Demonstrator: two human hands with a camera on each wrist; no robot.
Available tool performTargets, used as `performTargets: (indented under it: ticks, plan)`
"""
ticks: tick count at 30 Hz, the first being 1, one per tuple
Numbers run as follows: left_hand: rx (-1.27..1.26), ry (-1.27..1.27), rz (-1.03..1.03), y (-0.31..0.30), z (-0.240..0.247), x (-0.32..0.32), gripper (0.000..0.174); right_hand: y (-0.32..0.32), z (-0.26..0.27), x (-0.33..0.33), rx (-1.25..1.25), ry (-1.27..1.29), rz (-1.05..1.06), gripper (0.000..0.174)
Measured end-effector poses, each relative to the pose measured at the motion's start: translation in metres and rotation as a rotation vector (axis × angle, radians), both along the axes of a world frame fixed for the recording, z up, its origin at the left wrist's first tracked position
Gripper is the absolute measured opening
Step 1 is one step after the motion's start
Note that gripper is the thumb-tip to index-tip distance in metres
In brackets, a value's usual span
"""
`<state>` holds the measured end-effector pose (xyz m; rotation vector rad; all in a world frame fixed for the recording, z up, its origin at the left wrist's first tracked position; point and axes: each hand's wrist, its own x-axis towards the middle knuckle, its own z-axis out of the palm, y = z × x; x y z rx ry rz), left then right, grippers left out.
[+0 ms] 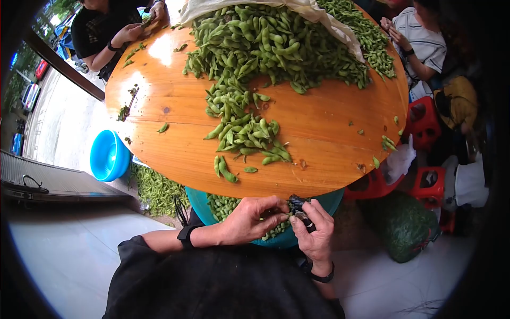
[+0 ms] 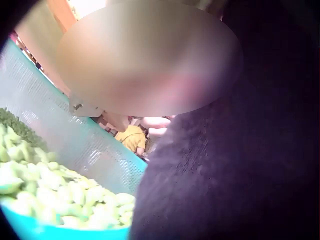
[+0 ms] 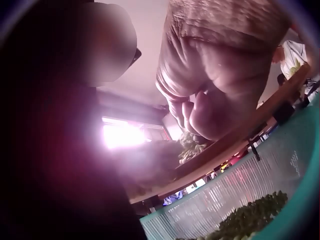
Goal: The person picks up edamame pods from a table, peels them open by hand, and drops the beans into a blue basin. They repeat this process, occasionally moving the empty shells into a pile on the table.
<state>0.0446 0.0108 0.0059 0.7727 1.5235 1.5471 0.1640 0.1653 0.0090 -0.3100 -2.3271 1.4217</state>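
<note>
My left hand (image 1: 247, 220) is over the teal basket (image 1: 197, 204), its thumb and fingertips pinching a small green soybean pod (image 1: 290, 215). Opposite it, my right hand (image 1: 316, 234) has its thumb and bent fingers at the same pod, gripping the other end. Black wrapping (image 1: 296, 202) covers a fingertip of the right hand, and a dark band sits near its thumb. The right wrist view has the curled right hand (image 3: 215, 75) above the basket. Pale green shelled beans (image 2: 75, 197) fill the basket's bottom in the left wrist view.
On the round wooden table (image 1: 329, 127) lies a large heap of soybean pods (image 1: 265, 48), trailing toward me. A blue basin (image 1: 109, 155) and a pile of pods (image 1: 159, 189) are on the left. Red stools (image 1: 422, 125) and a green sack (image 1: 401, 226) stand right. Two people sit across.
</note>
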Motion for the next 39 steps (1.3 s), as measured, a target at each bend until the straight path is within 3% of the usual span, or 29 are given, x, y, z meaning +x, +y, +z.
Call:
performTargets:
  ticks: [1, 4, 6, 8, 10, 12, 13, 14, 16, 20, 22, 24, 25, 27, 30, 32, 34, 35, 39]
  plan:
    - [-0.022, -0.199, -0.038, 0.000, -0.002, -0.002, 0.005, -0.001, 0.004, -0.004, 0.024, 0.016, 0.011, 0.028]
    - [0.145, -0.347, -0.031, 0.004, -0.012, -0.001, 0.015, -0.004, 0.000, -0.006, 0.004, 0.055, -0.044, 0.028]
    - [0.152, -0.304, -0.072, 0.007, -0.010, -0.003, 0.021, -0.004, -0.003, -0.006, 0.042, 0.073, -0.084, 0.027]
    - [0.103, -0.174, 0.015, 0.016, 0.004, -0.002, 0.025, -0.002, -0.006, -0.005, 0.081, 0.090, -0.127, 0.026]
    - [0.085, -0.146, -0.023, 0.025, 0.013, -0.007, 0.035, 0.002, -0.007, -0.003, 0.100, 0.055, -0.284, 0.025]
    - [0.213, 0.260, -0.017, 0.036, 0.022, -0.010, 0.040, 0.019, 0.001, -0.015, 0.337, 0.226, -0.331, 0.020]
    - [0.142, 0.443, -0.026, 0.039, 0.030, -0.016, 0.045, 0.024, 0.005, -0.012, 0.116, 0.159, -0.427, 0.020]
    - [0.141, 0.443, -0.026, 0.042, 0.030, -0.022, 0.045, 0.029, 0.007, -0.009, -0.108, 0.090, -0.519, 0.021]
    - [0.161, 0.961, 0.291, 0.049, 0.026, -0.036, 0.039, 0.059, 0.000, 0.003, -0.213, 0.196, -0.681, 0.022]
    - [0.106, 1.127, 0.392, 0.020, 0.022, -0.059, 0.035, 0.118, -0.019, 0.062, -0.131, 0.199, -0.963, 0.024]
    - [0.157, 1.260, 0.373, -0.001, 0.013, -0.060, 0.041, 0.145, -0.037, 0.102, 0.168, -0.082, -1.070, 0.027]
    - [0.217, 1.277, 0.004, -0.023, 0.008, -0.049, 0.043, 0.146, -0.041, 0.122, 0.619, -0.394, -0.959, 0.030]
    - [0.197, 1.248, -0.136, -0.028, 0.000, -0.044, 0.042, 0.143, -0.041, 0.126, 0.619, -0.399, -0.962, 0.030]
    - [0.128, 1.216, -0.397, -0.032, -0.018, -0.040, 0.039, 0.137, -0.044, 0.128, 0.540, -0.653, -0.930, 0.031]
    - [-0.052, 1.157, -0.518, -0.033, -0.030, -0.034, 0.033, 0.130, -0.050, 0.124, 0.663, -0.504, -0.863, 0.031]
    - [-0.050, 1.209, -0.483, -0.028, -0.043, -0.031, 0.032, 0.127, -0.047, 0.116, 0.626, -0.486, -0.857, 0.030]
    - [-0.367, 1.329, -0.644, -0.023, -0.060, -0.028, 0.038, 0.126, -0.044, 0.112, 0.591, -0.469, -0.851, 0.029]
    - [-0.420, 1.423, -0.628, -0.023, -0.066, -0.027, 0.037, 0.126, -0.044, 0.112, 0.597, -0.450, -0.841, 0.028]
    - [-0.409, 1.470, -0.705, -0.018, -0.082, -0.031, 0.033, 0.121, -0.042, 0.109, 0.516, -0.419, -0.826, 0.025]
